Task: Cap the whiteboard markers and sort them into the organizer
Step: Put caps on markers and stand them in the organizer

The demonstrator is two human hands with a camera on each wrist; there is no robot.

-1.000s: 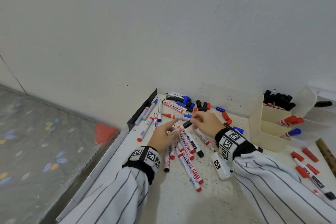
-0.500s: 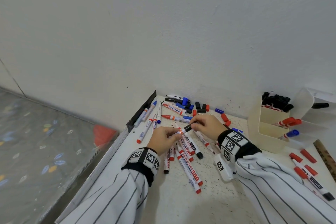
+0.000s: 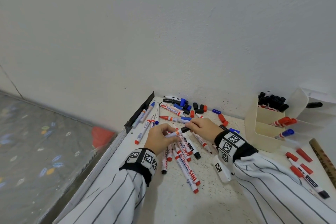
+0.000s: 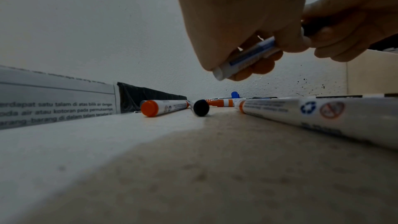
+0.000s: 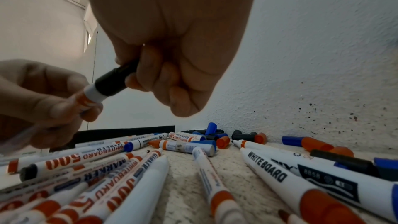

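My left hand point(image 3: 162, 137) grips the white barrel of a whiteboard marker point(image 3: 175, 132) just above the table. My right hand point(image 3: 200, 127) pinches the black cap point(image 3: 185, 129) seated on that marker's end. In the right wrist view the black cap point(image 5: 114, 81) meets the white barrel beside an orange band, with my left hand point(image 5: 43, 101) curled round the barrel. In the left wrist view the marker point(image 4: 247, 57) slants up into my right hand point(image 4: 344, 28). The cream organizer point(image 3: 263, 132) stands at the right, holding black, red and blue markers in separate tiers.
Several loose markers point(image 3: 187, 169) lie under and in front of my hands. Loose caps point(image 3: 198, 108) in black, blue and red lie by the back wall. More red caps and markers point(image 3: 301, 165) lie at the right beside a ruler point(image 3: 323, 158). A printed board edge point(image 3: 116, 143) borders the table's left.
Both hands stayed together over the pile, drifting slightly toward me. The black cap now sits against the marker's barrel between them.
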